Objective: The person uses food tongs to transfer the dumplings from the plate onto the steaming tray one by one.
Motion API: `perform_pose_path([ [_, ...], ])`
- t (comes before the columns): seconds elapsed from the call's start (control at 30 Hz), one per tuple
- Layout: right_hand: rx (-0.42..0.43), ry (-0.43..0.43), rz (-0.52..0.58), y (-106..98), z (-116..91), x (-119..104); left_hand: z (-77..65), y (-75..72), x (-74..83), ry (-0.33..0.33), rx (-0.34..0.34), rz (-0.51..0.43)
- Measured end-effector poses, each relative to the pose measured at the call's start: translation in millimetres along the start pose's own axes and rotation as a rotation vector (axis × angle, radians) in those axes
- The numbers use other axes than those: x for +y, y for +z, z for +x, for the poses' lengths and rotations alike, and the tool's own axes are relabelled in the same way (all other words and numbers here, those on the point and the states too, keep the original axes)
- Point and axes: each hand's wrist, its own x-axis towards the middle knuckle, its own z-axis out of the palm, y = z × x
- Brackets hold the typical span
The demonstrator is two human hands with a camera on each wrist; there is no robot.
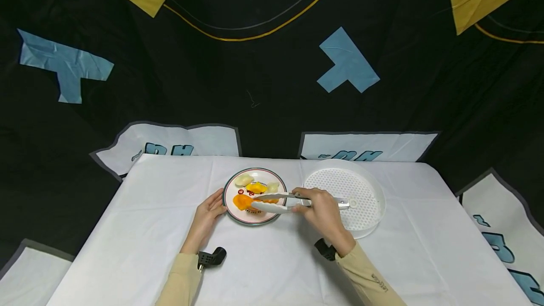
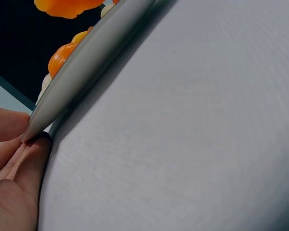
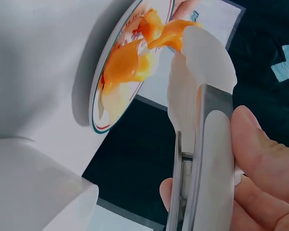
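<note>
My left hand [image 1: 208, 211] pinches the rim of a round white plate [image 1: 254, 221] with a green and red edge, thumb over the rim and fingers beneath it in the left wrist view. Glossy orange and yellow food pieces [image 3: 123, 62] and pale ones [image 1: 243, 180] lie on the plate; their kind is unclear. My right hand [image 1: 323, 209] grips metal tongs with white tips [image 3: 209, 55], held over the plate from the right. At the tips is an orange piece [image 2: 70, 6], which shows above the plate in the left wrist view.
A round white tray [image 1: 374, 197] with a perforated bottom stands right of the plate, partly behind my right hand and the tongs' end. White cloth [image 1: 263, 268] covers the table. A black curtain [image 1: 255, 93] with blue and yellow shapes hangs behind.
</note>
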Motion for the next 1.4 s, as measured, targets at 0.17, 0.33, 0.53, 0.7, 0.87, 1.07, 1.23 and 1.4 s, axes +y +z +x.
perform_pose_path([
  [0.17,0.017,0.021,0.031,-7.9,0.6,2.2,-0.4,-0.3,0.6,0.001,-0.003,0.003],
  [0.33,0.031,0.037,0.03,-20.4,2.0,5.7,-0.6,-1.2,-0.4,0.003,-0.008,-0.017],
  [0.53,0.063,0.055,-0.003,-40.0,3.0,15.1,-1.0,-1.7,0.1,0.003,-0.016,-0.032],
  [0.7,0.097,0.079,-0.024,-57.3,2.7,29.4,-1.3,-1.8,0.5,-0.002,-0.012,-0.023],
  [0.87,0.159,0.102,-0.056,-73.3,-1.3,47.2,-1.5,-1.8,0.5,0.0,-0.013,-0.018],
  [1.07,0.214,0.14,-0.111,-88.1,-7.6,66.6,-2.6,-1.9,0.7,0.005,-0.018,-0.011],
  [1.23,0.245,0.157,-0.143,-95.7,-12.0,80.9,-2.3,-1.2,0.4,0.005,-0.011,-0.021],
  [1.4,0.256,0.189,-0.169,-99.2,-14.9,92.5,-2.7,-1.2,0.7,0.007,-0.012,-0.023],
])
